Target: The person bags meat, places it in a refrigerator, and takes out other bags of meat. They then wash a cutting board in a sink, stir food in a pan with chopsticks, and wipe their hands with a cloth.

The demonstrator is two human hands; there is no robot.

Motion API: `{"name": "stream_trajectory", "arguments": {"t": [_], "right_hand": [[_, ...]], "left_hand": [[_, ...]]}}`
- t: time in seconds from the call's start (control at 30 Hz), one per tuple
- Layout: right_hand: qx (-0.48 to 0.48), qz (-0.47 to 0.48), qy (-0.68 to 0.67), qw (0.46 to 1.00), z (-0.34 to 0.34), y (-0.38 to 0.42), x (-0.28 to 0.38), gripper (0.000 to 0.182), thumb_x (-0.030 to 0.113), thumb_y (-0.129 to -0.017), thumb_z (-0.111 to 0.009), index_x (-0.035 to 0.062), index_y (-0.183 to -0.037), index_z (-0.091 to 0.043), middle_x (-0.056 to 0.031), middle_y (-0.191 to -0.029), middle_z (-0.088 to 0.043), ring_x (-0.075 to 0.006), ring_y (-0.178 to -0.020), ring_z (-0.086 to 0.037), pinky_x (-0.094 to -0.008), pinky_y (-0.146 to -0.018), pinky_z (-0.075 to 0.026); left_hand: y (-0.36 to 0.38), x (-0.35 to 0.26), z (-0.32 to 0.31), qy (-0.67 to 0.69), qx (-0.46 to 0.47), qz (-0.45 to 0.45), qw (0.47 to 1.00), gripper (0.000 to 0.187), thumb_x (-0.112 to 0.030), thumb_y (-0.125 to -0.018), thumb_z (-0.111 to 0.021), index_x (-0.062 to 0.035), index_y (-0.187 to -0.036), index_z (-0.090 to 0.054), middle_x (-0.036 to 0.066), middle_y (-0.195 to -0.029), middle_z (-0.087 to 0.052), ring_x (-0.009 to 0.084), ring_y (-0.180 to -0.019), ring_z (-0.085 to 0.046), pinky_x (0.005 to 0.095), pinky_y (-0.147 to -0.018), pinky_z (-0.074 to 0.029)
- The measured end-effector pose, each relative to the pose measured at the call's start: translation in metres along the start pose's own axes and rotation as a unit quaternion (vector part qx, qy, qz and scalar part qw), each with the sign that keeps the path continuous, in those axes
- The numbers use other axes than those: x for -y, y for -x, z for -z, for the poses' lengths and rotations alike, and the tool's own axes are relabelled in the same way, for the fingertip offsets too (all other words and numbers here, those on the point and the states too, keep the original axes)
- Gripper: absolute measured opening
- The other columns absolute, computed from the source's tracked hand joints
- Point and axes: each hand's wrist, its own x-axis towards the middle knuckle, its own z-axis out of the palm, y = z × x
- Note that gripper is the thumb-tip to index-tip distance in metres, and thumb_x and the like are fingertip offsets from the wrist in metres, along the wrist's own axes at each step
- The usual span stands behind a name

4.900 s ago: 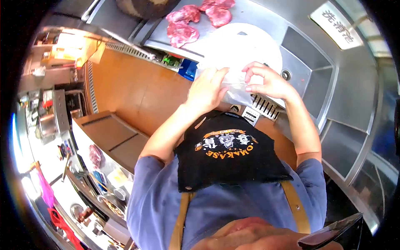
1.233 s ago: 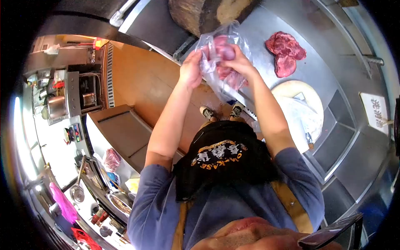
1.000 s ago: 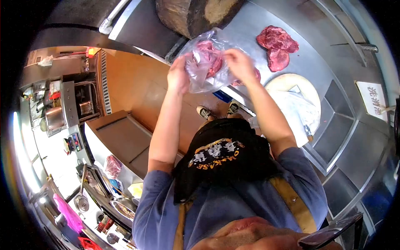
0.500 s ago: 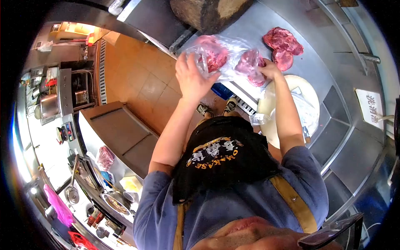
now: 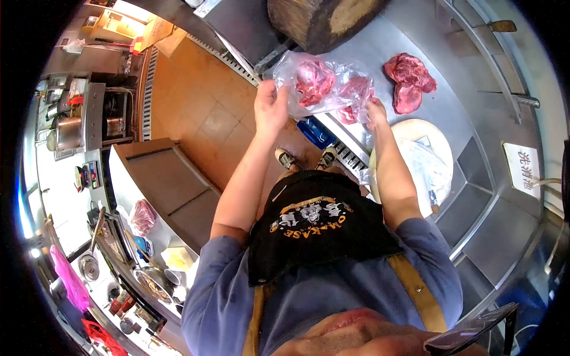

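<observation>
A clear plastic bag (image 5: 287, 66) hangs stretched between my two hands over the edge of the steel counter. Inside it are a large piece of raw red meat (image 5: 314, 83) and, towards the right, a smaller piece (image 5: 356, 88). My left hand (image 5: 271, 108) has its fingers closed on the bag's left side. At the right end of the bag, my right hand (image 5: 377, 113) grips the plastic beside the smaller piece; its fingertips are partly hidden. More raw meat (image 5: 408, 80) lies bare on the counter, beyond my right hand.
A thick wooden chopping block (image 5: 323, 24) stands at the back of the steel counter (image 5: 368, 50). A round white board (image 5: 409, 127) carrying crumpled plastic (image 5: 424, 163) is below my right forearm. Behind my left arm, bagged meat (image 5: 142, 218) rests on another worktop.
My left hand has closed from spread fingers onto the bag. The bag is now stretched out between both hands, and my right hand has shifted slightly left and down.
</observation>
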Motion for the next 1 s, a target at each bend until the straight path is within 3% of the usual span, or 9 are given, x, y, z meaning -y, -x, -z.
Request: {"name": "stream_trajectory", "arguments": {"t": [0.17, 0.23, 0.33, 0.43, 0.53, 0.67, 0.77, 0.87, 1.0], "right_hand": [[0.066, 0.082, -0.022, 0.994, -0.019, 0.0, -0.014, 0.062, -0.004, -0.072, -0.065, 0.0064, -0.128, -0.04, -0.0101, -0.115, -0.056, -0.0222, -0.102, -0.057, -0.0323, -0.084, -0.047], [0.03, 0.118, 0.003, 0.993, -0.035, 0.011, -0.008, 0.063, -0.003, -0.071, -0.065, 0.0061, -0.128, -0.04, -0.0103, -0.115, -0.057, -0.0221, -0.101, -0.057, -0.0321, -0.084, -0.047], [-0.005, 0.167, 0.016, 0.986, -0.029, -0.001, -0.018, 0.061, -0.003, -0.071, -0.067, 0.0047, -0.126, -0.042, -0.0104, -0.111, -0.058, -0.0221, -0.099, -0.058, -0.0327, -0.082, -0.049], [0.119, 0.018, -0.298, 0.947, -0.009, -0.014, -0.021, 0.048, 0.0, -0.077, -0.066, 0.004, -0.121, -0.047, -0.0093, -0.104, -0.058, -0.0225, -0.093, -0.059, -0.0354, -0.077, -0.052], [0.185, 0.03, -0.376, 0.907, -0.004, 0.023, 0.007, 0.037, 0.01, -0.082, -0.063, 0.0057, -0.117, -0.052, -0.0097, -0.105, -0.058, -0.0239, -0.093, -0.06, -0.0381, -0.081, -0.052], [0.174, 0.138, -0.416, 0.882, 0.01, 0.046, 0.047, 0.04, 0.013, -0.084, -0.062, 0.0099, -0.121, -0.049, -0.0076, -0.112, -0.058, -0.0213, -0.098, -0.059, -0.037, -0.086, -0.051], [0.2, 0.326, -0.346, 0.857, 0.034, 0.065, 0.081, 0.053, 0.011, -0.082, -0.063, 0.0133, -0.13, -0.04, -0.0045, -0.124, -0.05, -0.0215, -0.111, -0.051, -0.04, -0.095, -0.044], [0.317, 0.335, -0.326, 0.825, 0.037, 0.106, 0.117, 0.065, 0.013, -0.078, -0.069, 0.0091, -0.134, -0.036, -0.0086, -0.125, -0.05, -0.0245, -0.113, -0.051, -0.0409, -0.094, -0.044], [0.301, 0.398, -0.244, 0.832, -0.003, 0.144, 0.136, 0.069, 0.009, -0.077, -0.069, 0.0097, -0.136, -0.033, -0.0083, -0.128, -0.047, -0.0247, -0.114, -0.05, -0.0411, -0.095, -0.043]], "left_hand": [[0.002, -0.003, -0.008, 0.026, 0.028, 0.021, 0.999, 0.02, -0.02, -0.085, -0.063, 0.0004, -0.085, -0.059, 0.01, -0.084, -0.056, 0.0187, -0.077, -0.054, 0.0291, -0.072, -0.044], [0.004, -0.015, -0.007, 0.016, 0.041, 0.082, 0.996, 0.022, -0.021, -0.087, -0.061, 0.0008, -0.084, -0.059, 0.009, -0.079, -0.056, 0.018, -0.073, -0.053, 0.0289, -0.07, -0.043], [0.003, -0.005, -0.009, 0.031, 0.04, 0.01, 0.999, 0.024, -0.023, -0.088, -0.06, 0.0005, -0.082, -0.058, 0.006, -0.075, -0.058, 0.0147, -0.069, -0.054, 0.028, -0.066, -0.043], [0.001, -0.022, 0.0, 0.052, 0.064, 0.054, 0.995, 0.023, -0.024, -0.09, -0.058, -0.0012, -0.084, -0.061, 0.003, -0.075, -0.061, 0.011, -0.067, -0.053, 0.0261, -0.065, -0.044], [-0.005, -0.027, 0.002, 0.087, 0.042, 0.071, 0.993, 0.022, -0.023, -0.091, -0.056, -0.003, -0.091, -0.065, 0.002, -0.078, -0.064, 0.0081, -0.069, -0.054, 0.0237, -0.065, -0.044], [-0.011, -0.027, 0.006, 0.135, 0.046, 0.09, 0.986, 0.024, -0.023, -0.092, -0.054, -0.0033, -0.098, -0.065, 0.002, -0.081, -0.066, 0.0078, -0.073, -0.055, 0.0225, -0.068, -0.043], [-0.015, -0.03, 0.008, 0.166, 0.096, 0.09, 0.977, 0.03, -0.022, -0.095, -0.047, -0.0019, -0.114, -0.059, 0.002, -0.077, -0.063, 0.009, -0.08, -0.054, 0.0241, -0.077, -0.041], [-0.02, -0.034, 0.005, 0.212, 0.109, 0.083, 0.968, 0.031, -0.024, -0.096, -0.048, -0.0017, -0.114, -0.059, 0.001, -0.075, -0.062, 0.0086, -0.077, -0.053, 0.0235, -0.076, -0.041], [-0.02, -0.053, 0.003, 0.22, 0.112, 0.065, 0.967, 0.028, -0.023, -0.096, -0.048, -0.0034, -0.113, -0.059, 0.001, -0.077, -0.063, 0.0064, -0.07, -0.054, 0.0203, -0.066, -0.042]]}}
